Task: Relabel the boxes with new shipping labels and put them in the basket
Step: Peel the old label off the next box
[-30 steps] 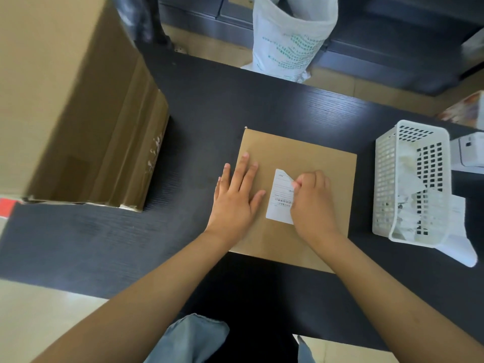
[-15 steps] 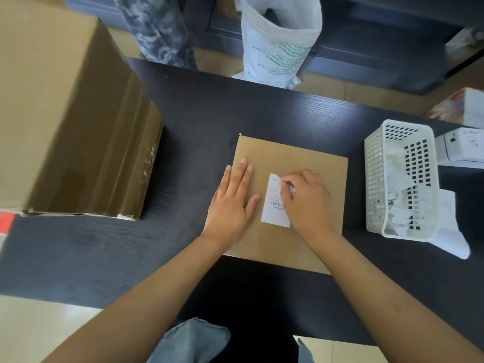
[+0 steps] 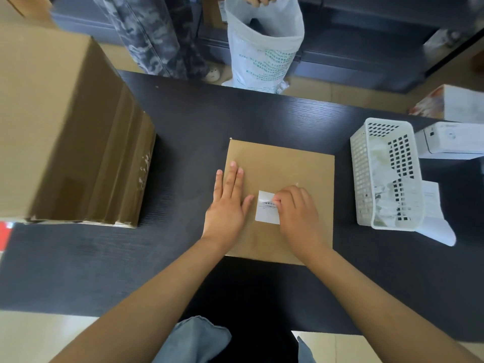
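Note:
A flat brown cardboard box (image 3: pixel 288 166) lies in the middle of the black table (image 3: pixel 262 113). On its top is a white shipping label (image 3: pixel 265 214), its upper part peeled and folded down toward me. My right hand (image 3: pixel 296 213) pinches the label's folded edge with curled fingers. My left hand (image 3: pixel 227 203) lies flat with straight fingers on the box's left side, beside the label. A white plastic basket (image 3: pixel 361 166) stands to the right of the box with crumpled white paper inside.
A large brown carton (image 3: pixel 65 127) fills the table's left side. White boxes (image 3: pixel 453 142) sit at the right behind the basket, with a white sheet (image 3: pixel 432 205) beside it. Beyond the far edge stands a white sack (image 3: pixel 262 48), held open by another person in camouflage trousers (image 3: pixel 157 38).
My right hand has pulled the label's top edge down toward me, so more of it is peeled and folded over. My left hand stays flat on the box.

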Demonstrator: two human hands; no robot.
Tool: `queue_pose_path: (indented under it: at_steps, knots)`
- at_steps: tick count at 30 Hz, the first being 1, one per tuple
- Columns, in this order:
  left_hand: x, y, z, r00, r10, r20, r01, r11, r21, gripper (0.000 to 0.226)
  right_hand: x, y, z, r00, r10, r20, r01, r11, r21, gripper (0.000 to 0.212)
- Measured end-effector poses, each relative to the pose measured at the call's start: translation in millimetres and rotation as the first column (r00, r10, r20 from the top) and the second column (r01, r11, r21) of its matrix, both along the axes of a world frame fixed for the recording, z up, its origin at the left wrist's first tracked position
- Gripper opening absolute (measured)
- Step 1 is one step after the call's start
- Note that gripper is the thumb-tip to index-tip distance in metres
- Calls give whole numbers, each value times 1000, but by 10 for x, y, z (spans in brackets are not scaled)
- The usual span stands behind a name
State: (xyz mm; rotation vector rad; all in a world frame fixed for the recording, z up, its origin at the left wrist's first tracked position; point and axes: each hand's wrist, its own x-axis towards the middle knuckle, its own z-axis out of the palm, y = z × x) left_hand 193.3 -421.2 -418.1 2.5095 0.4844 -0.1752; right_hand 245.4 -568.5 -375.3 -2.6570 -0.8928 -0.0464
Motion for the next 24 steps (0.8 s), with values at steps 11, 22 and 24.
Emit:
queue_pose_path:
  at_steps: [11, 22, 24]
  knots:
    - [2, 5, 17, 999, -30, 14, 30, 1000, 11, 64, -89, -161, 197, 983, -9, 183, -28, 979, 202, 24]
    - [-22, 16, -9, 997, -44, 61, 45, 999, -10, 63, 141, -502, 459, 861, -506, -53, 450, 709, 543, 33]
    - [-28, 29, -10, 996, -49, 73, 52, 998, -38, 63, 164, -614, 411, 759, -623, -188, 616, 596, 515, 29]
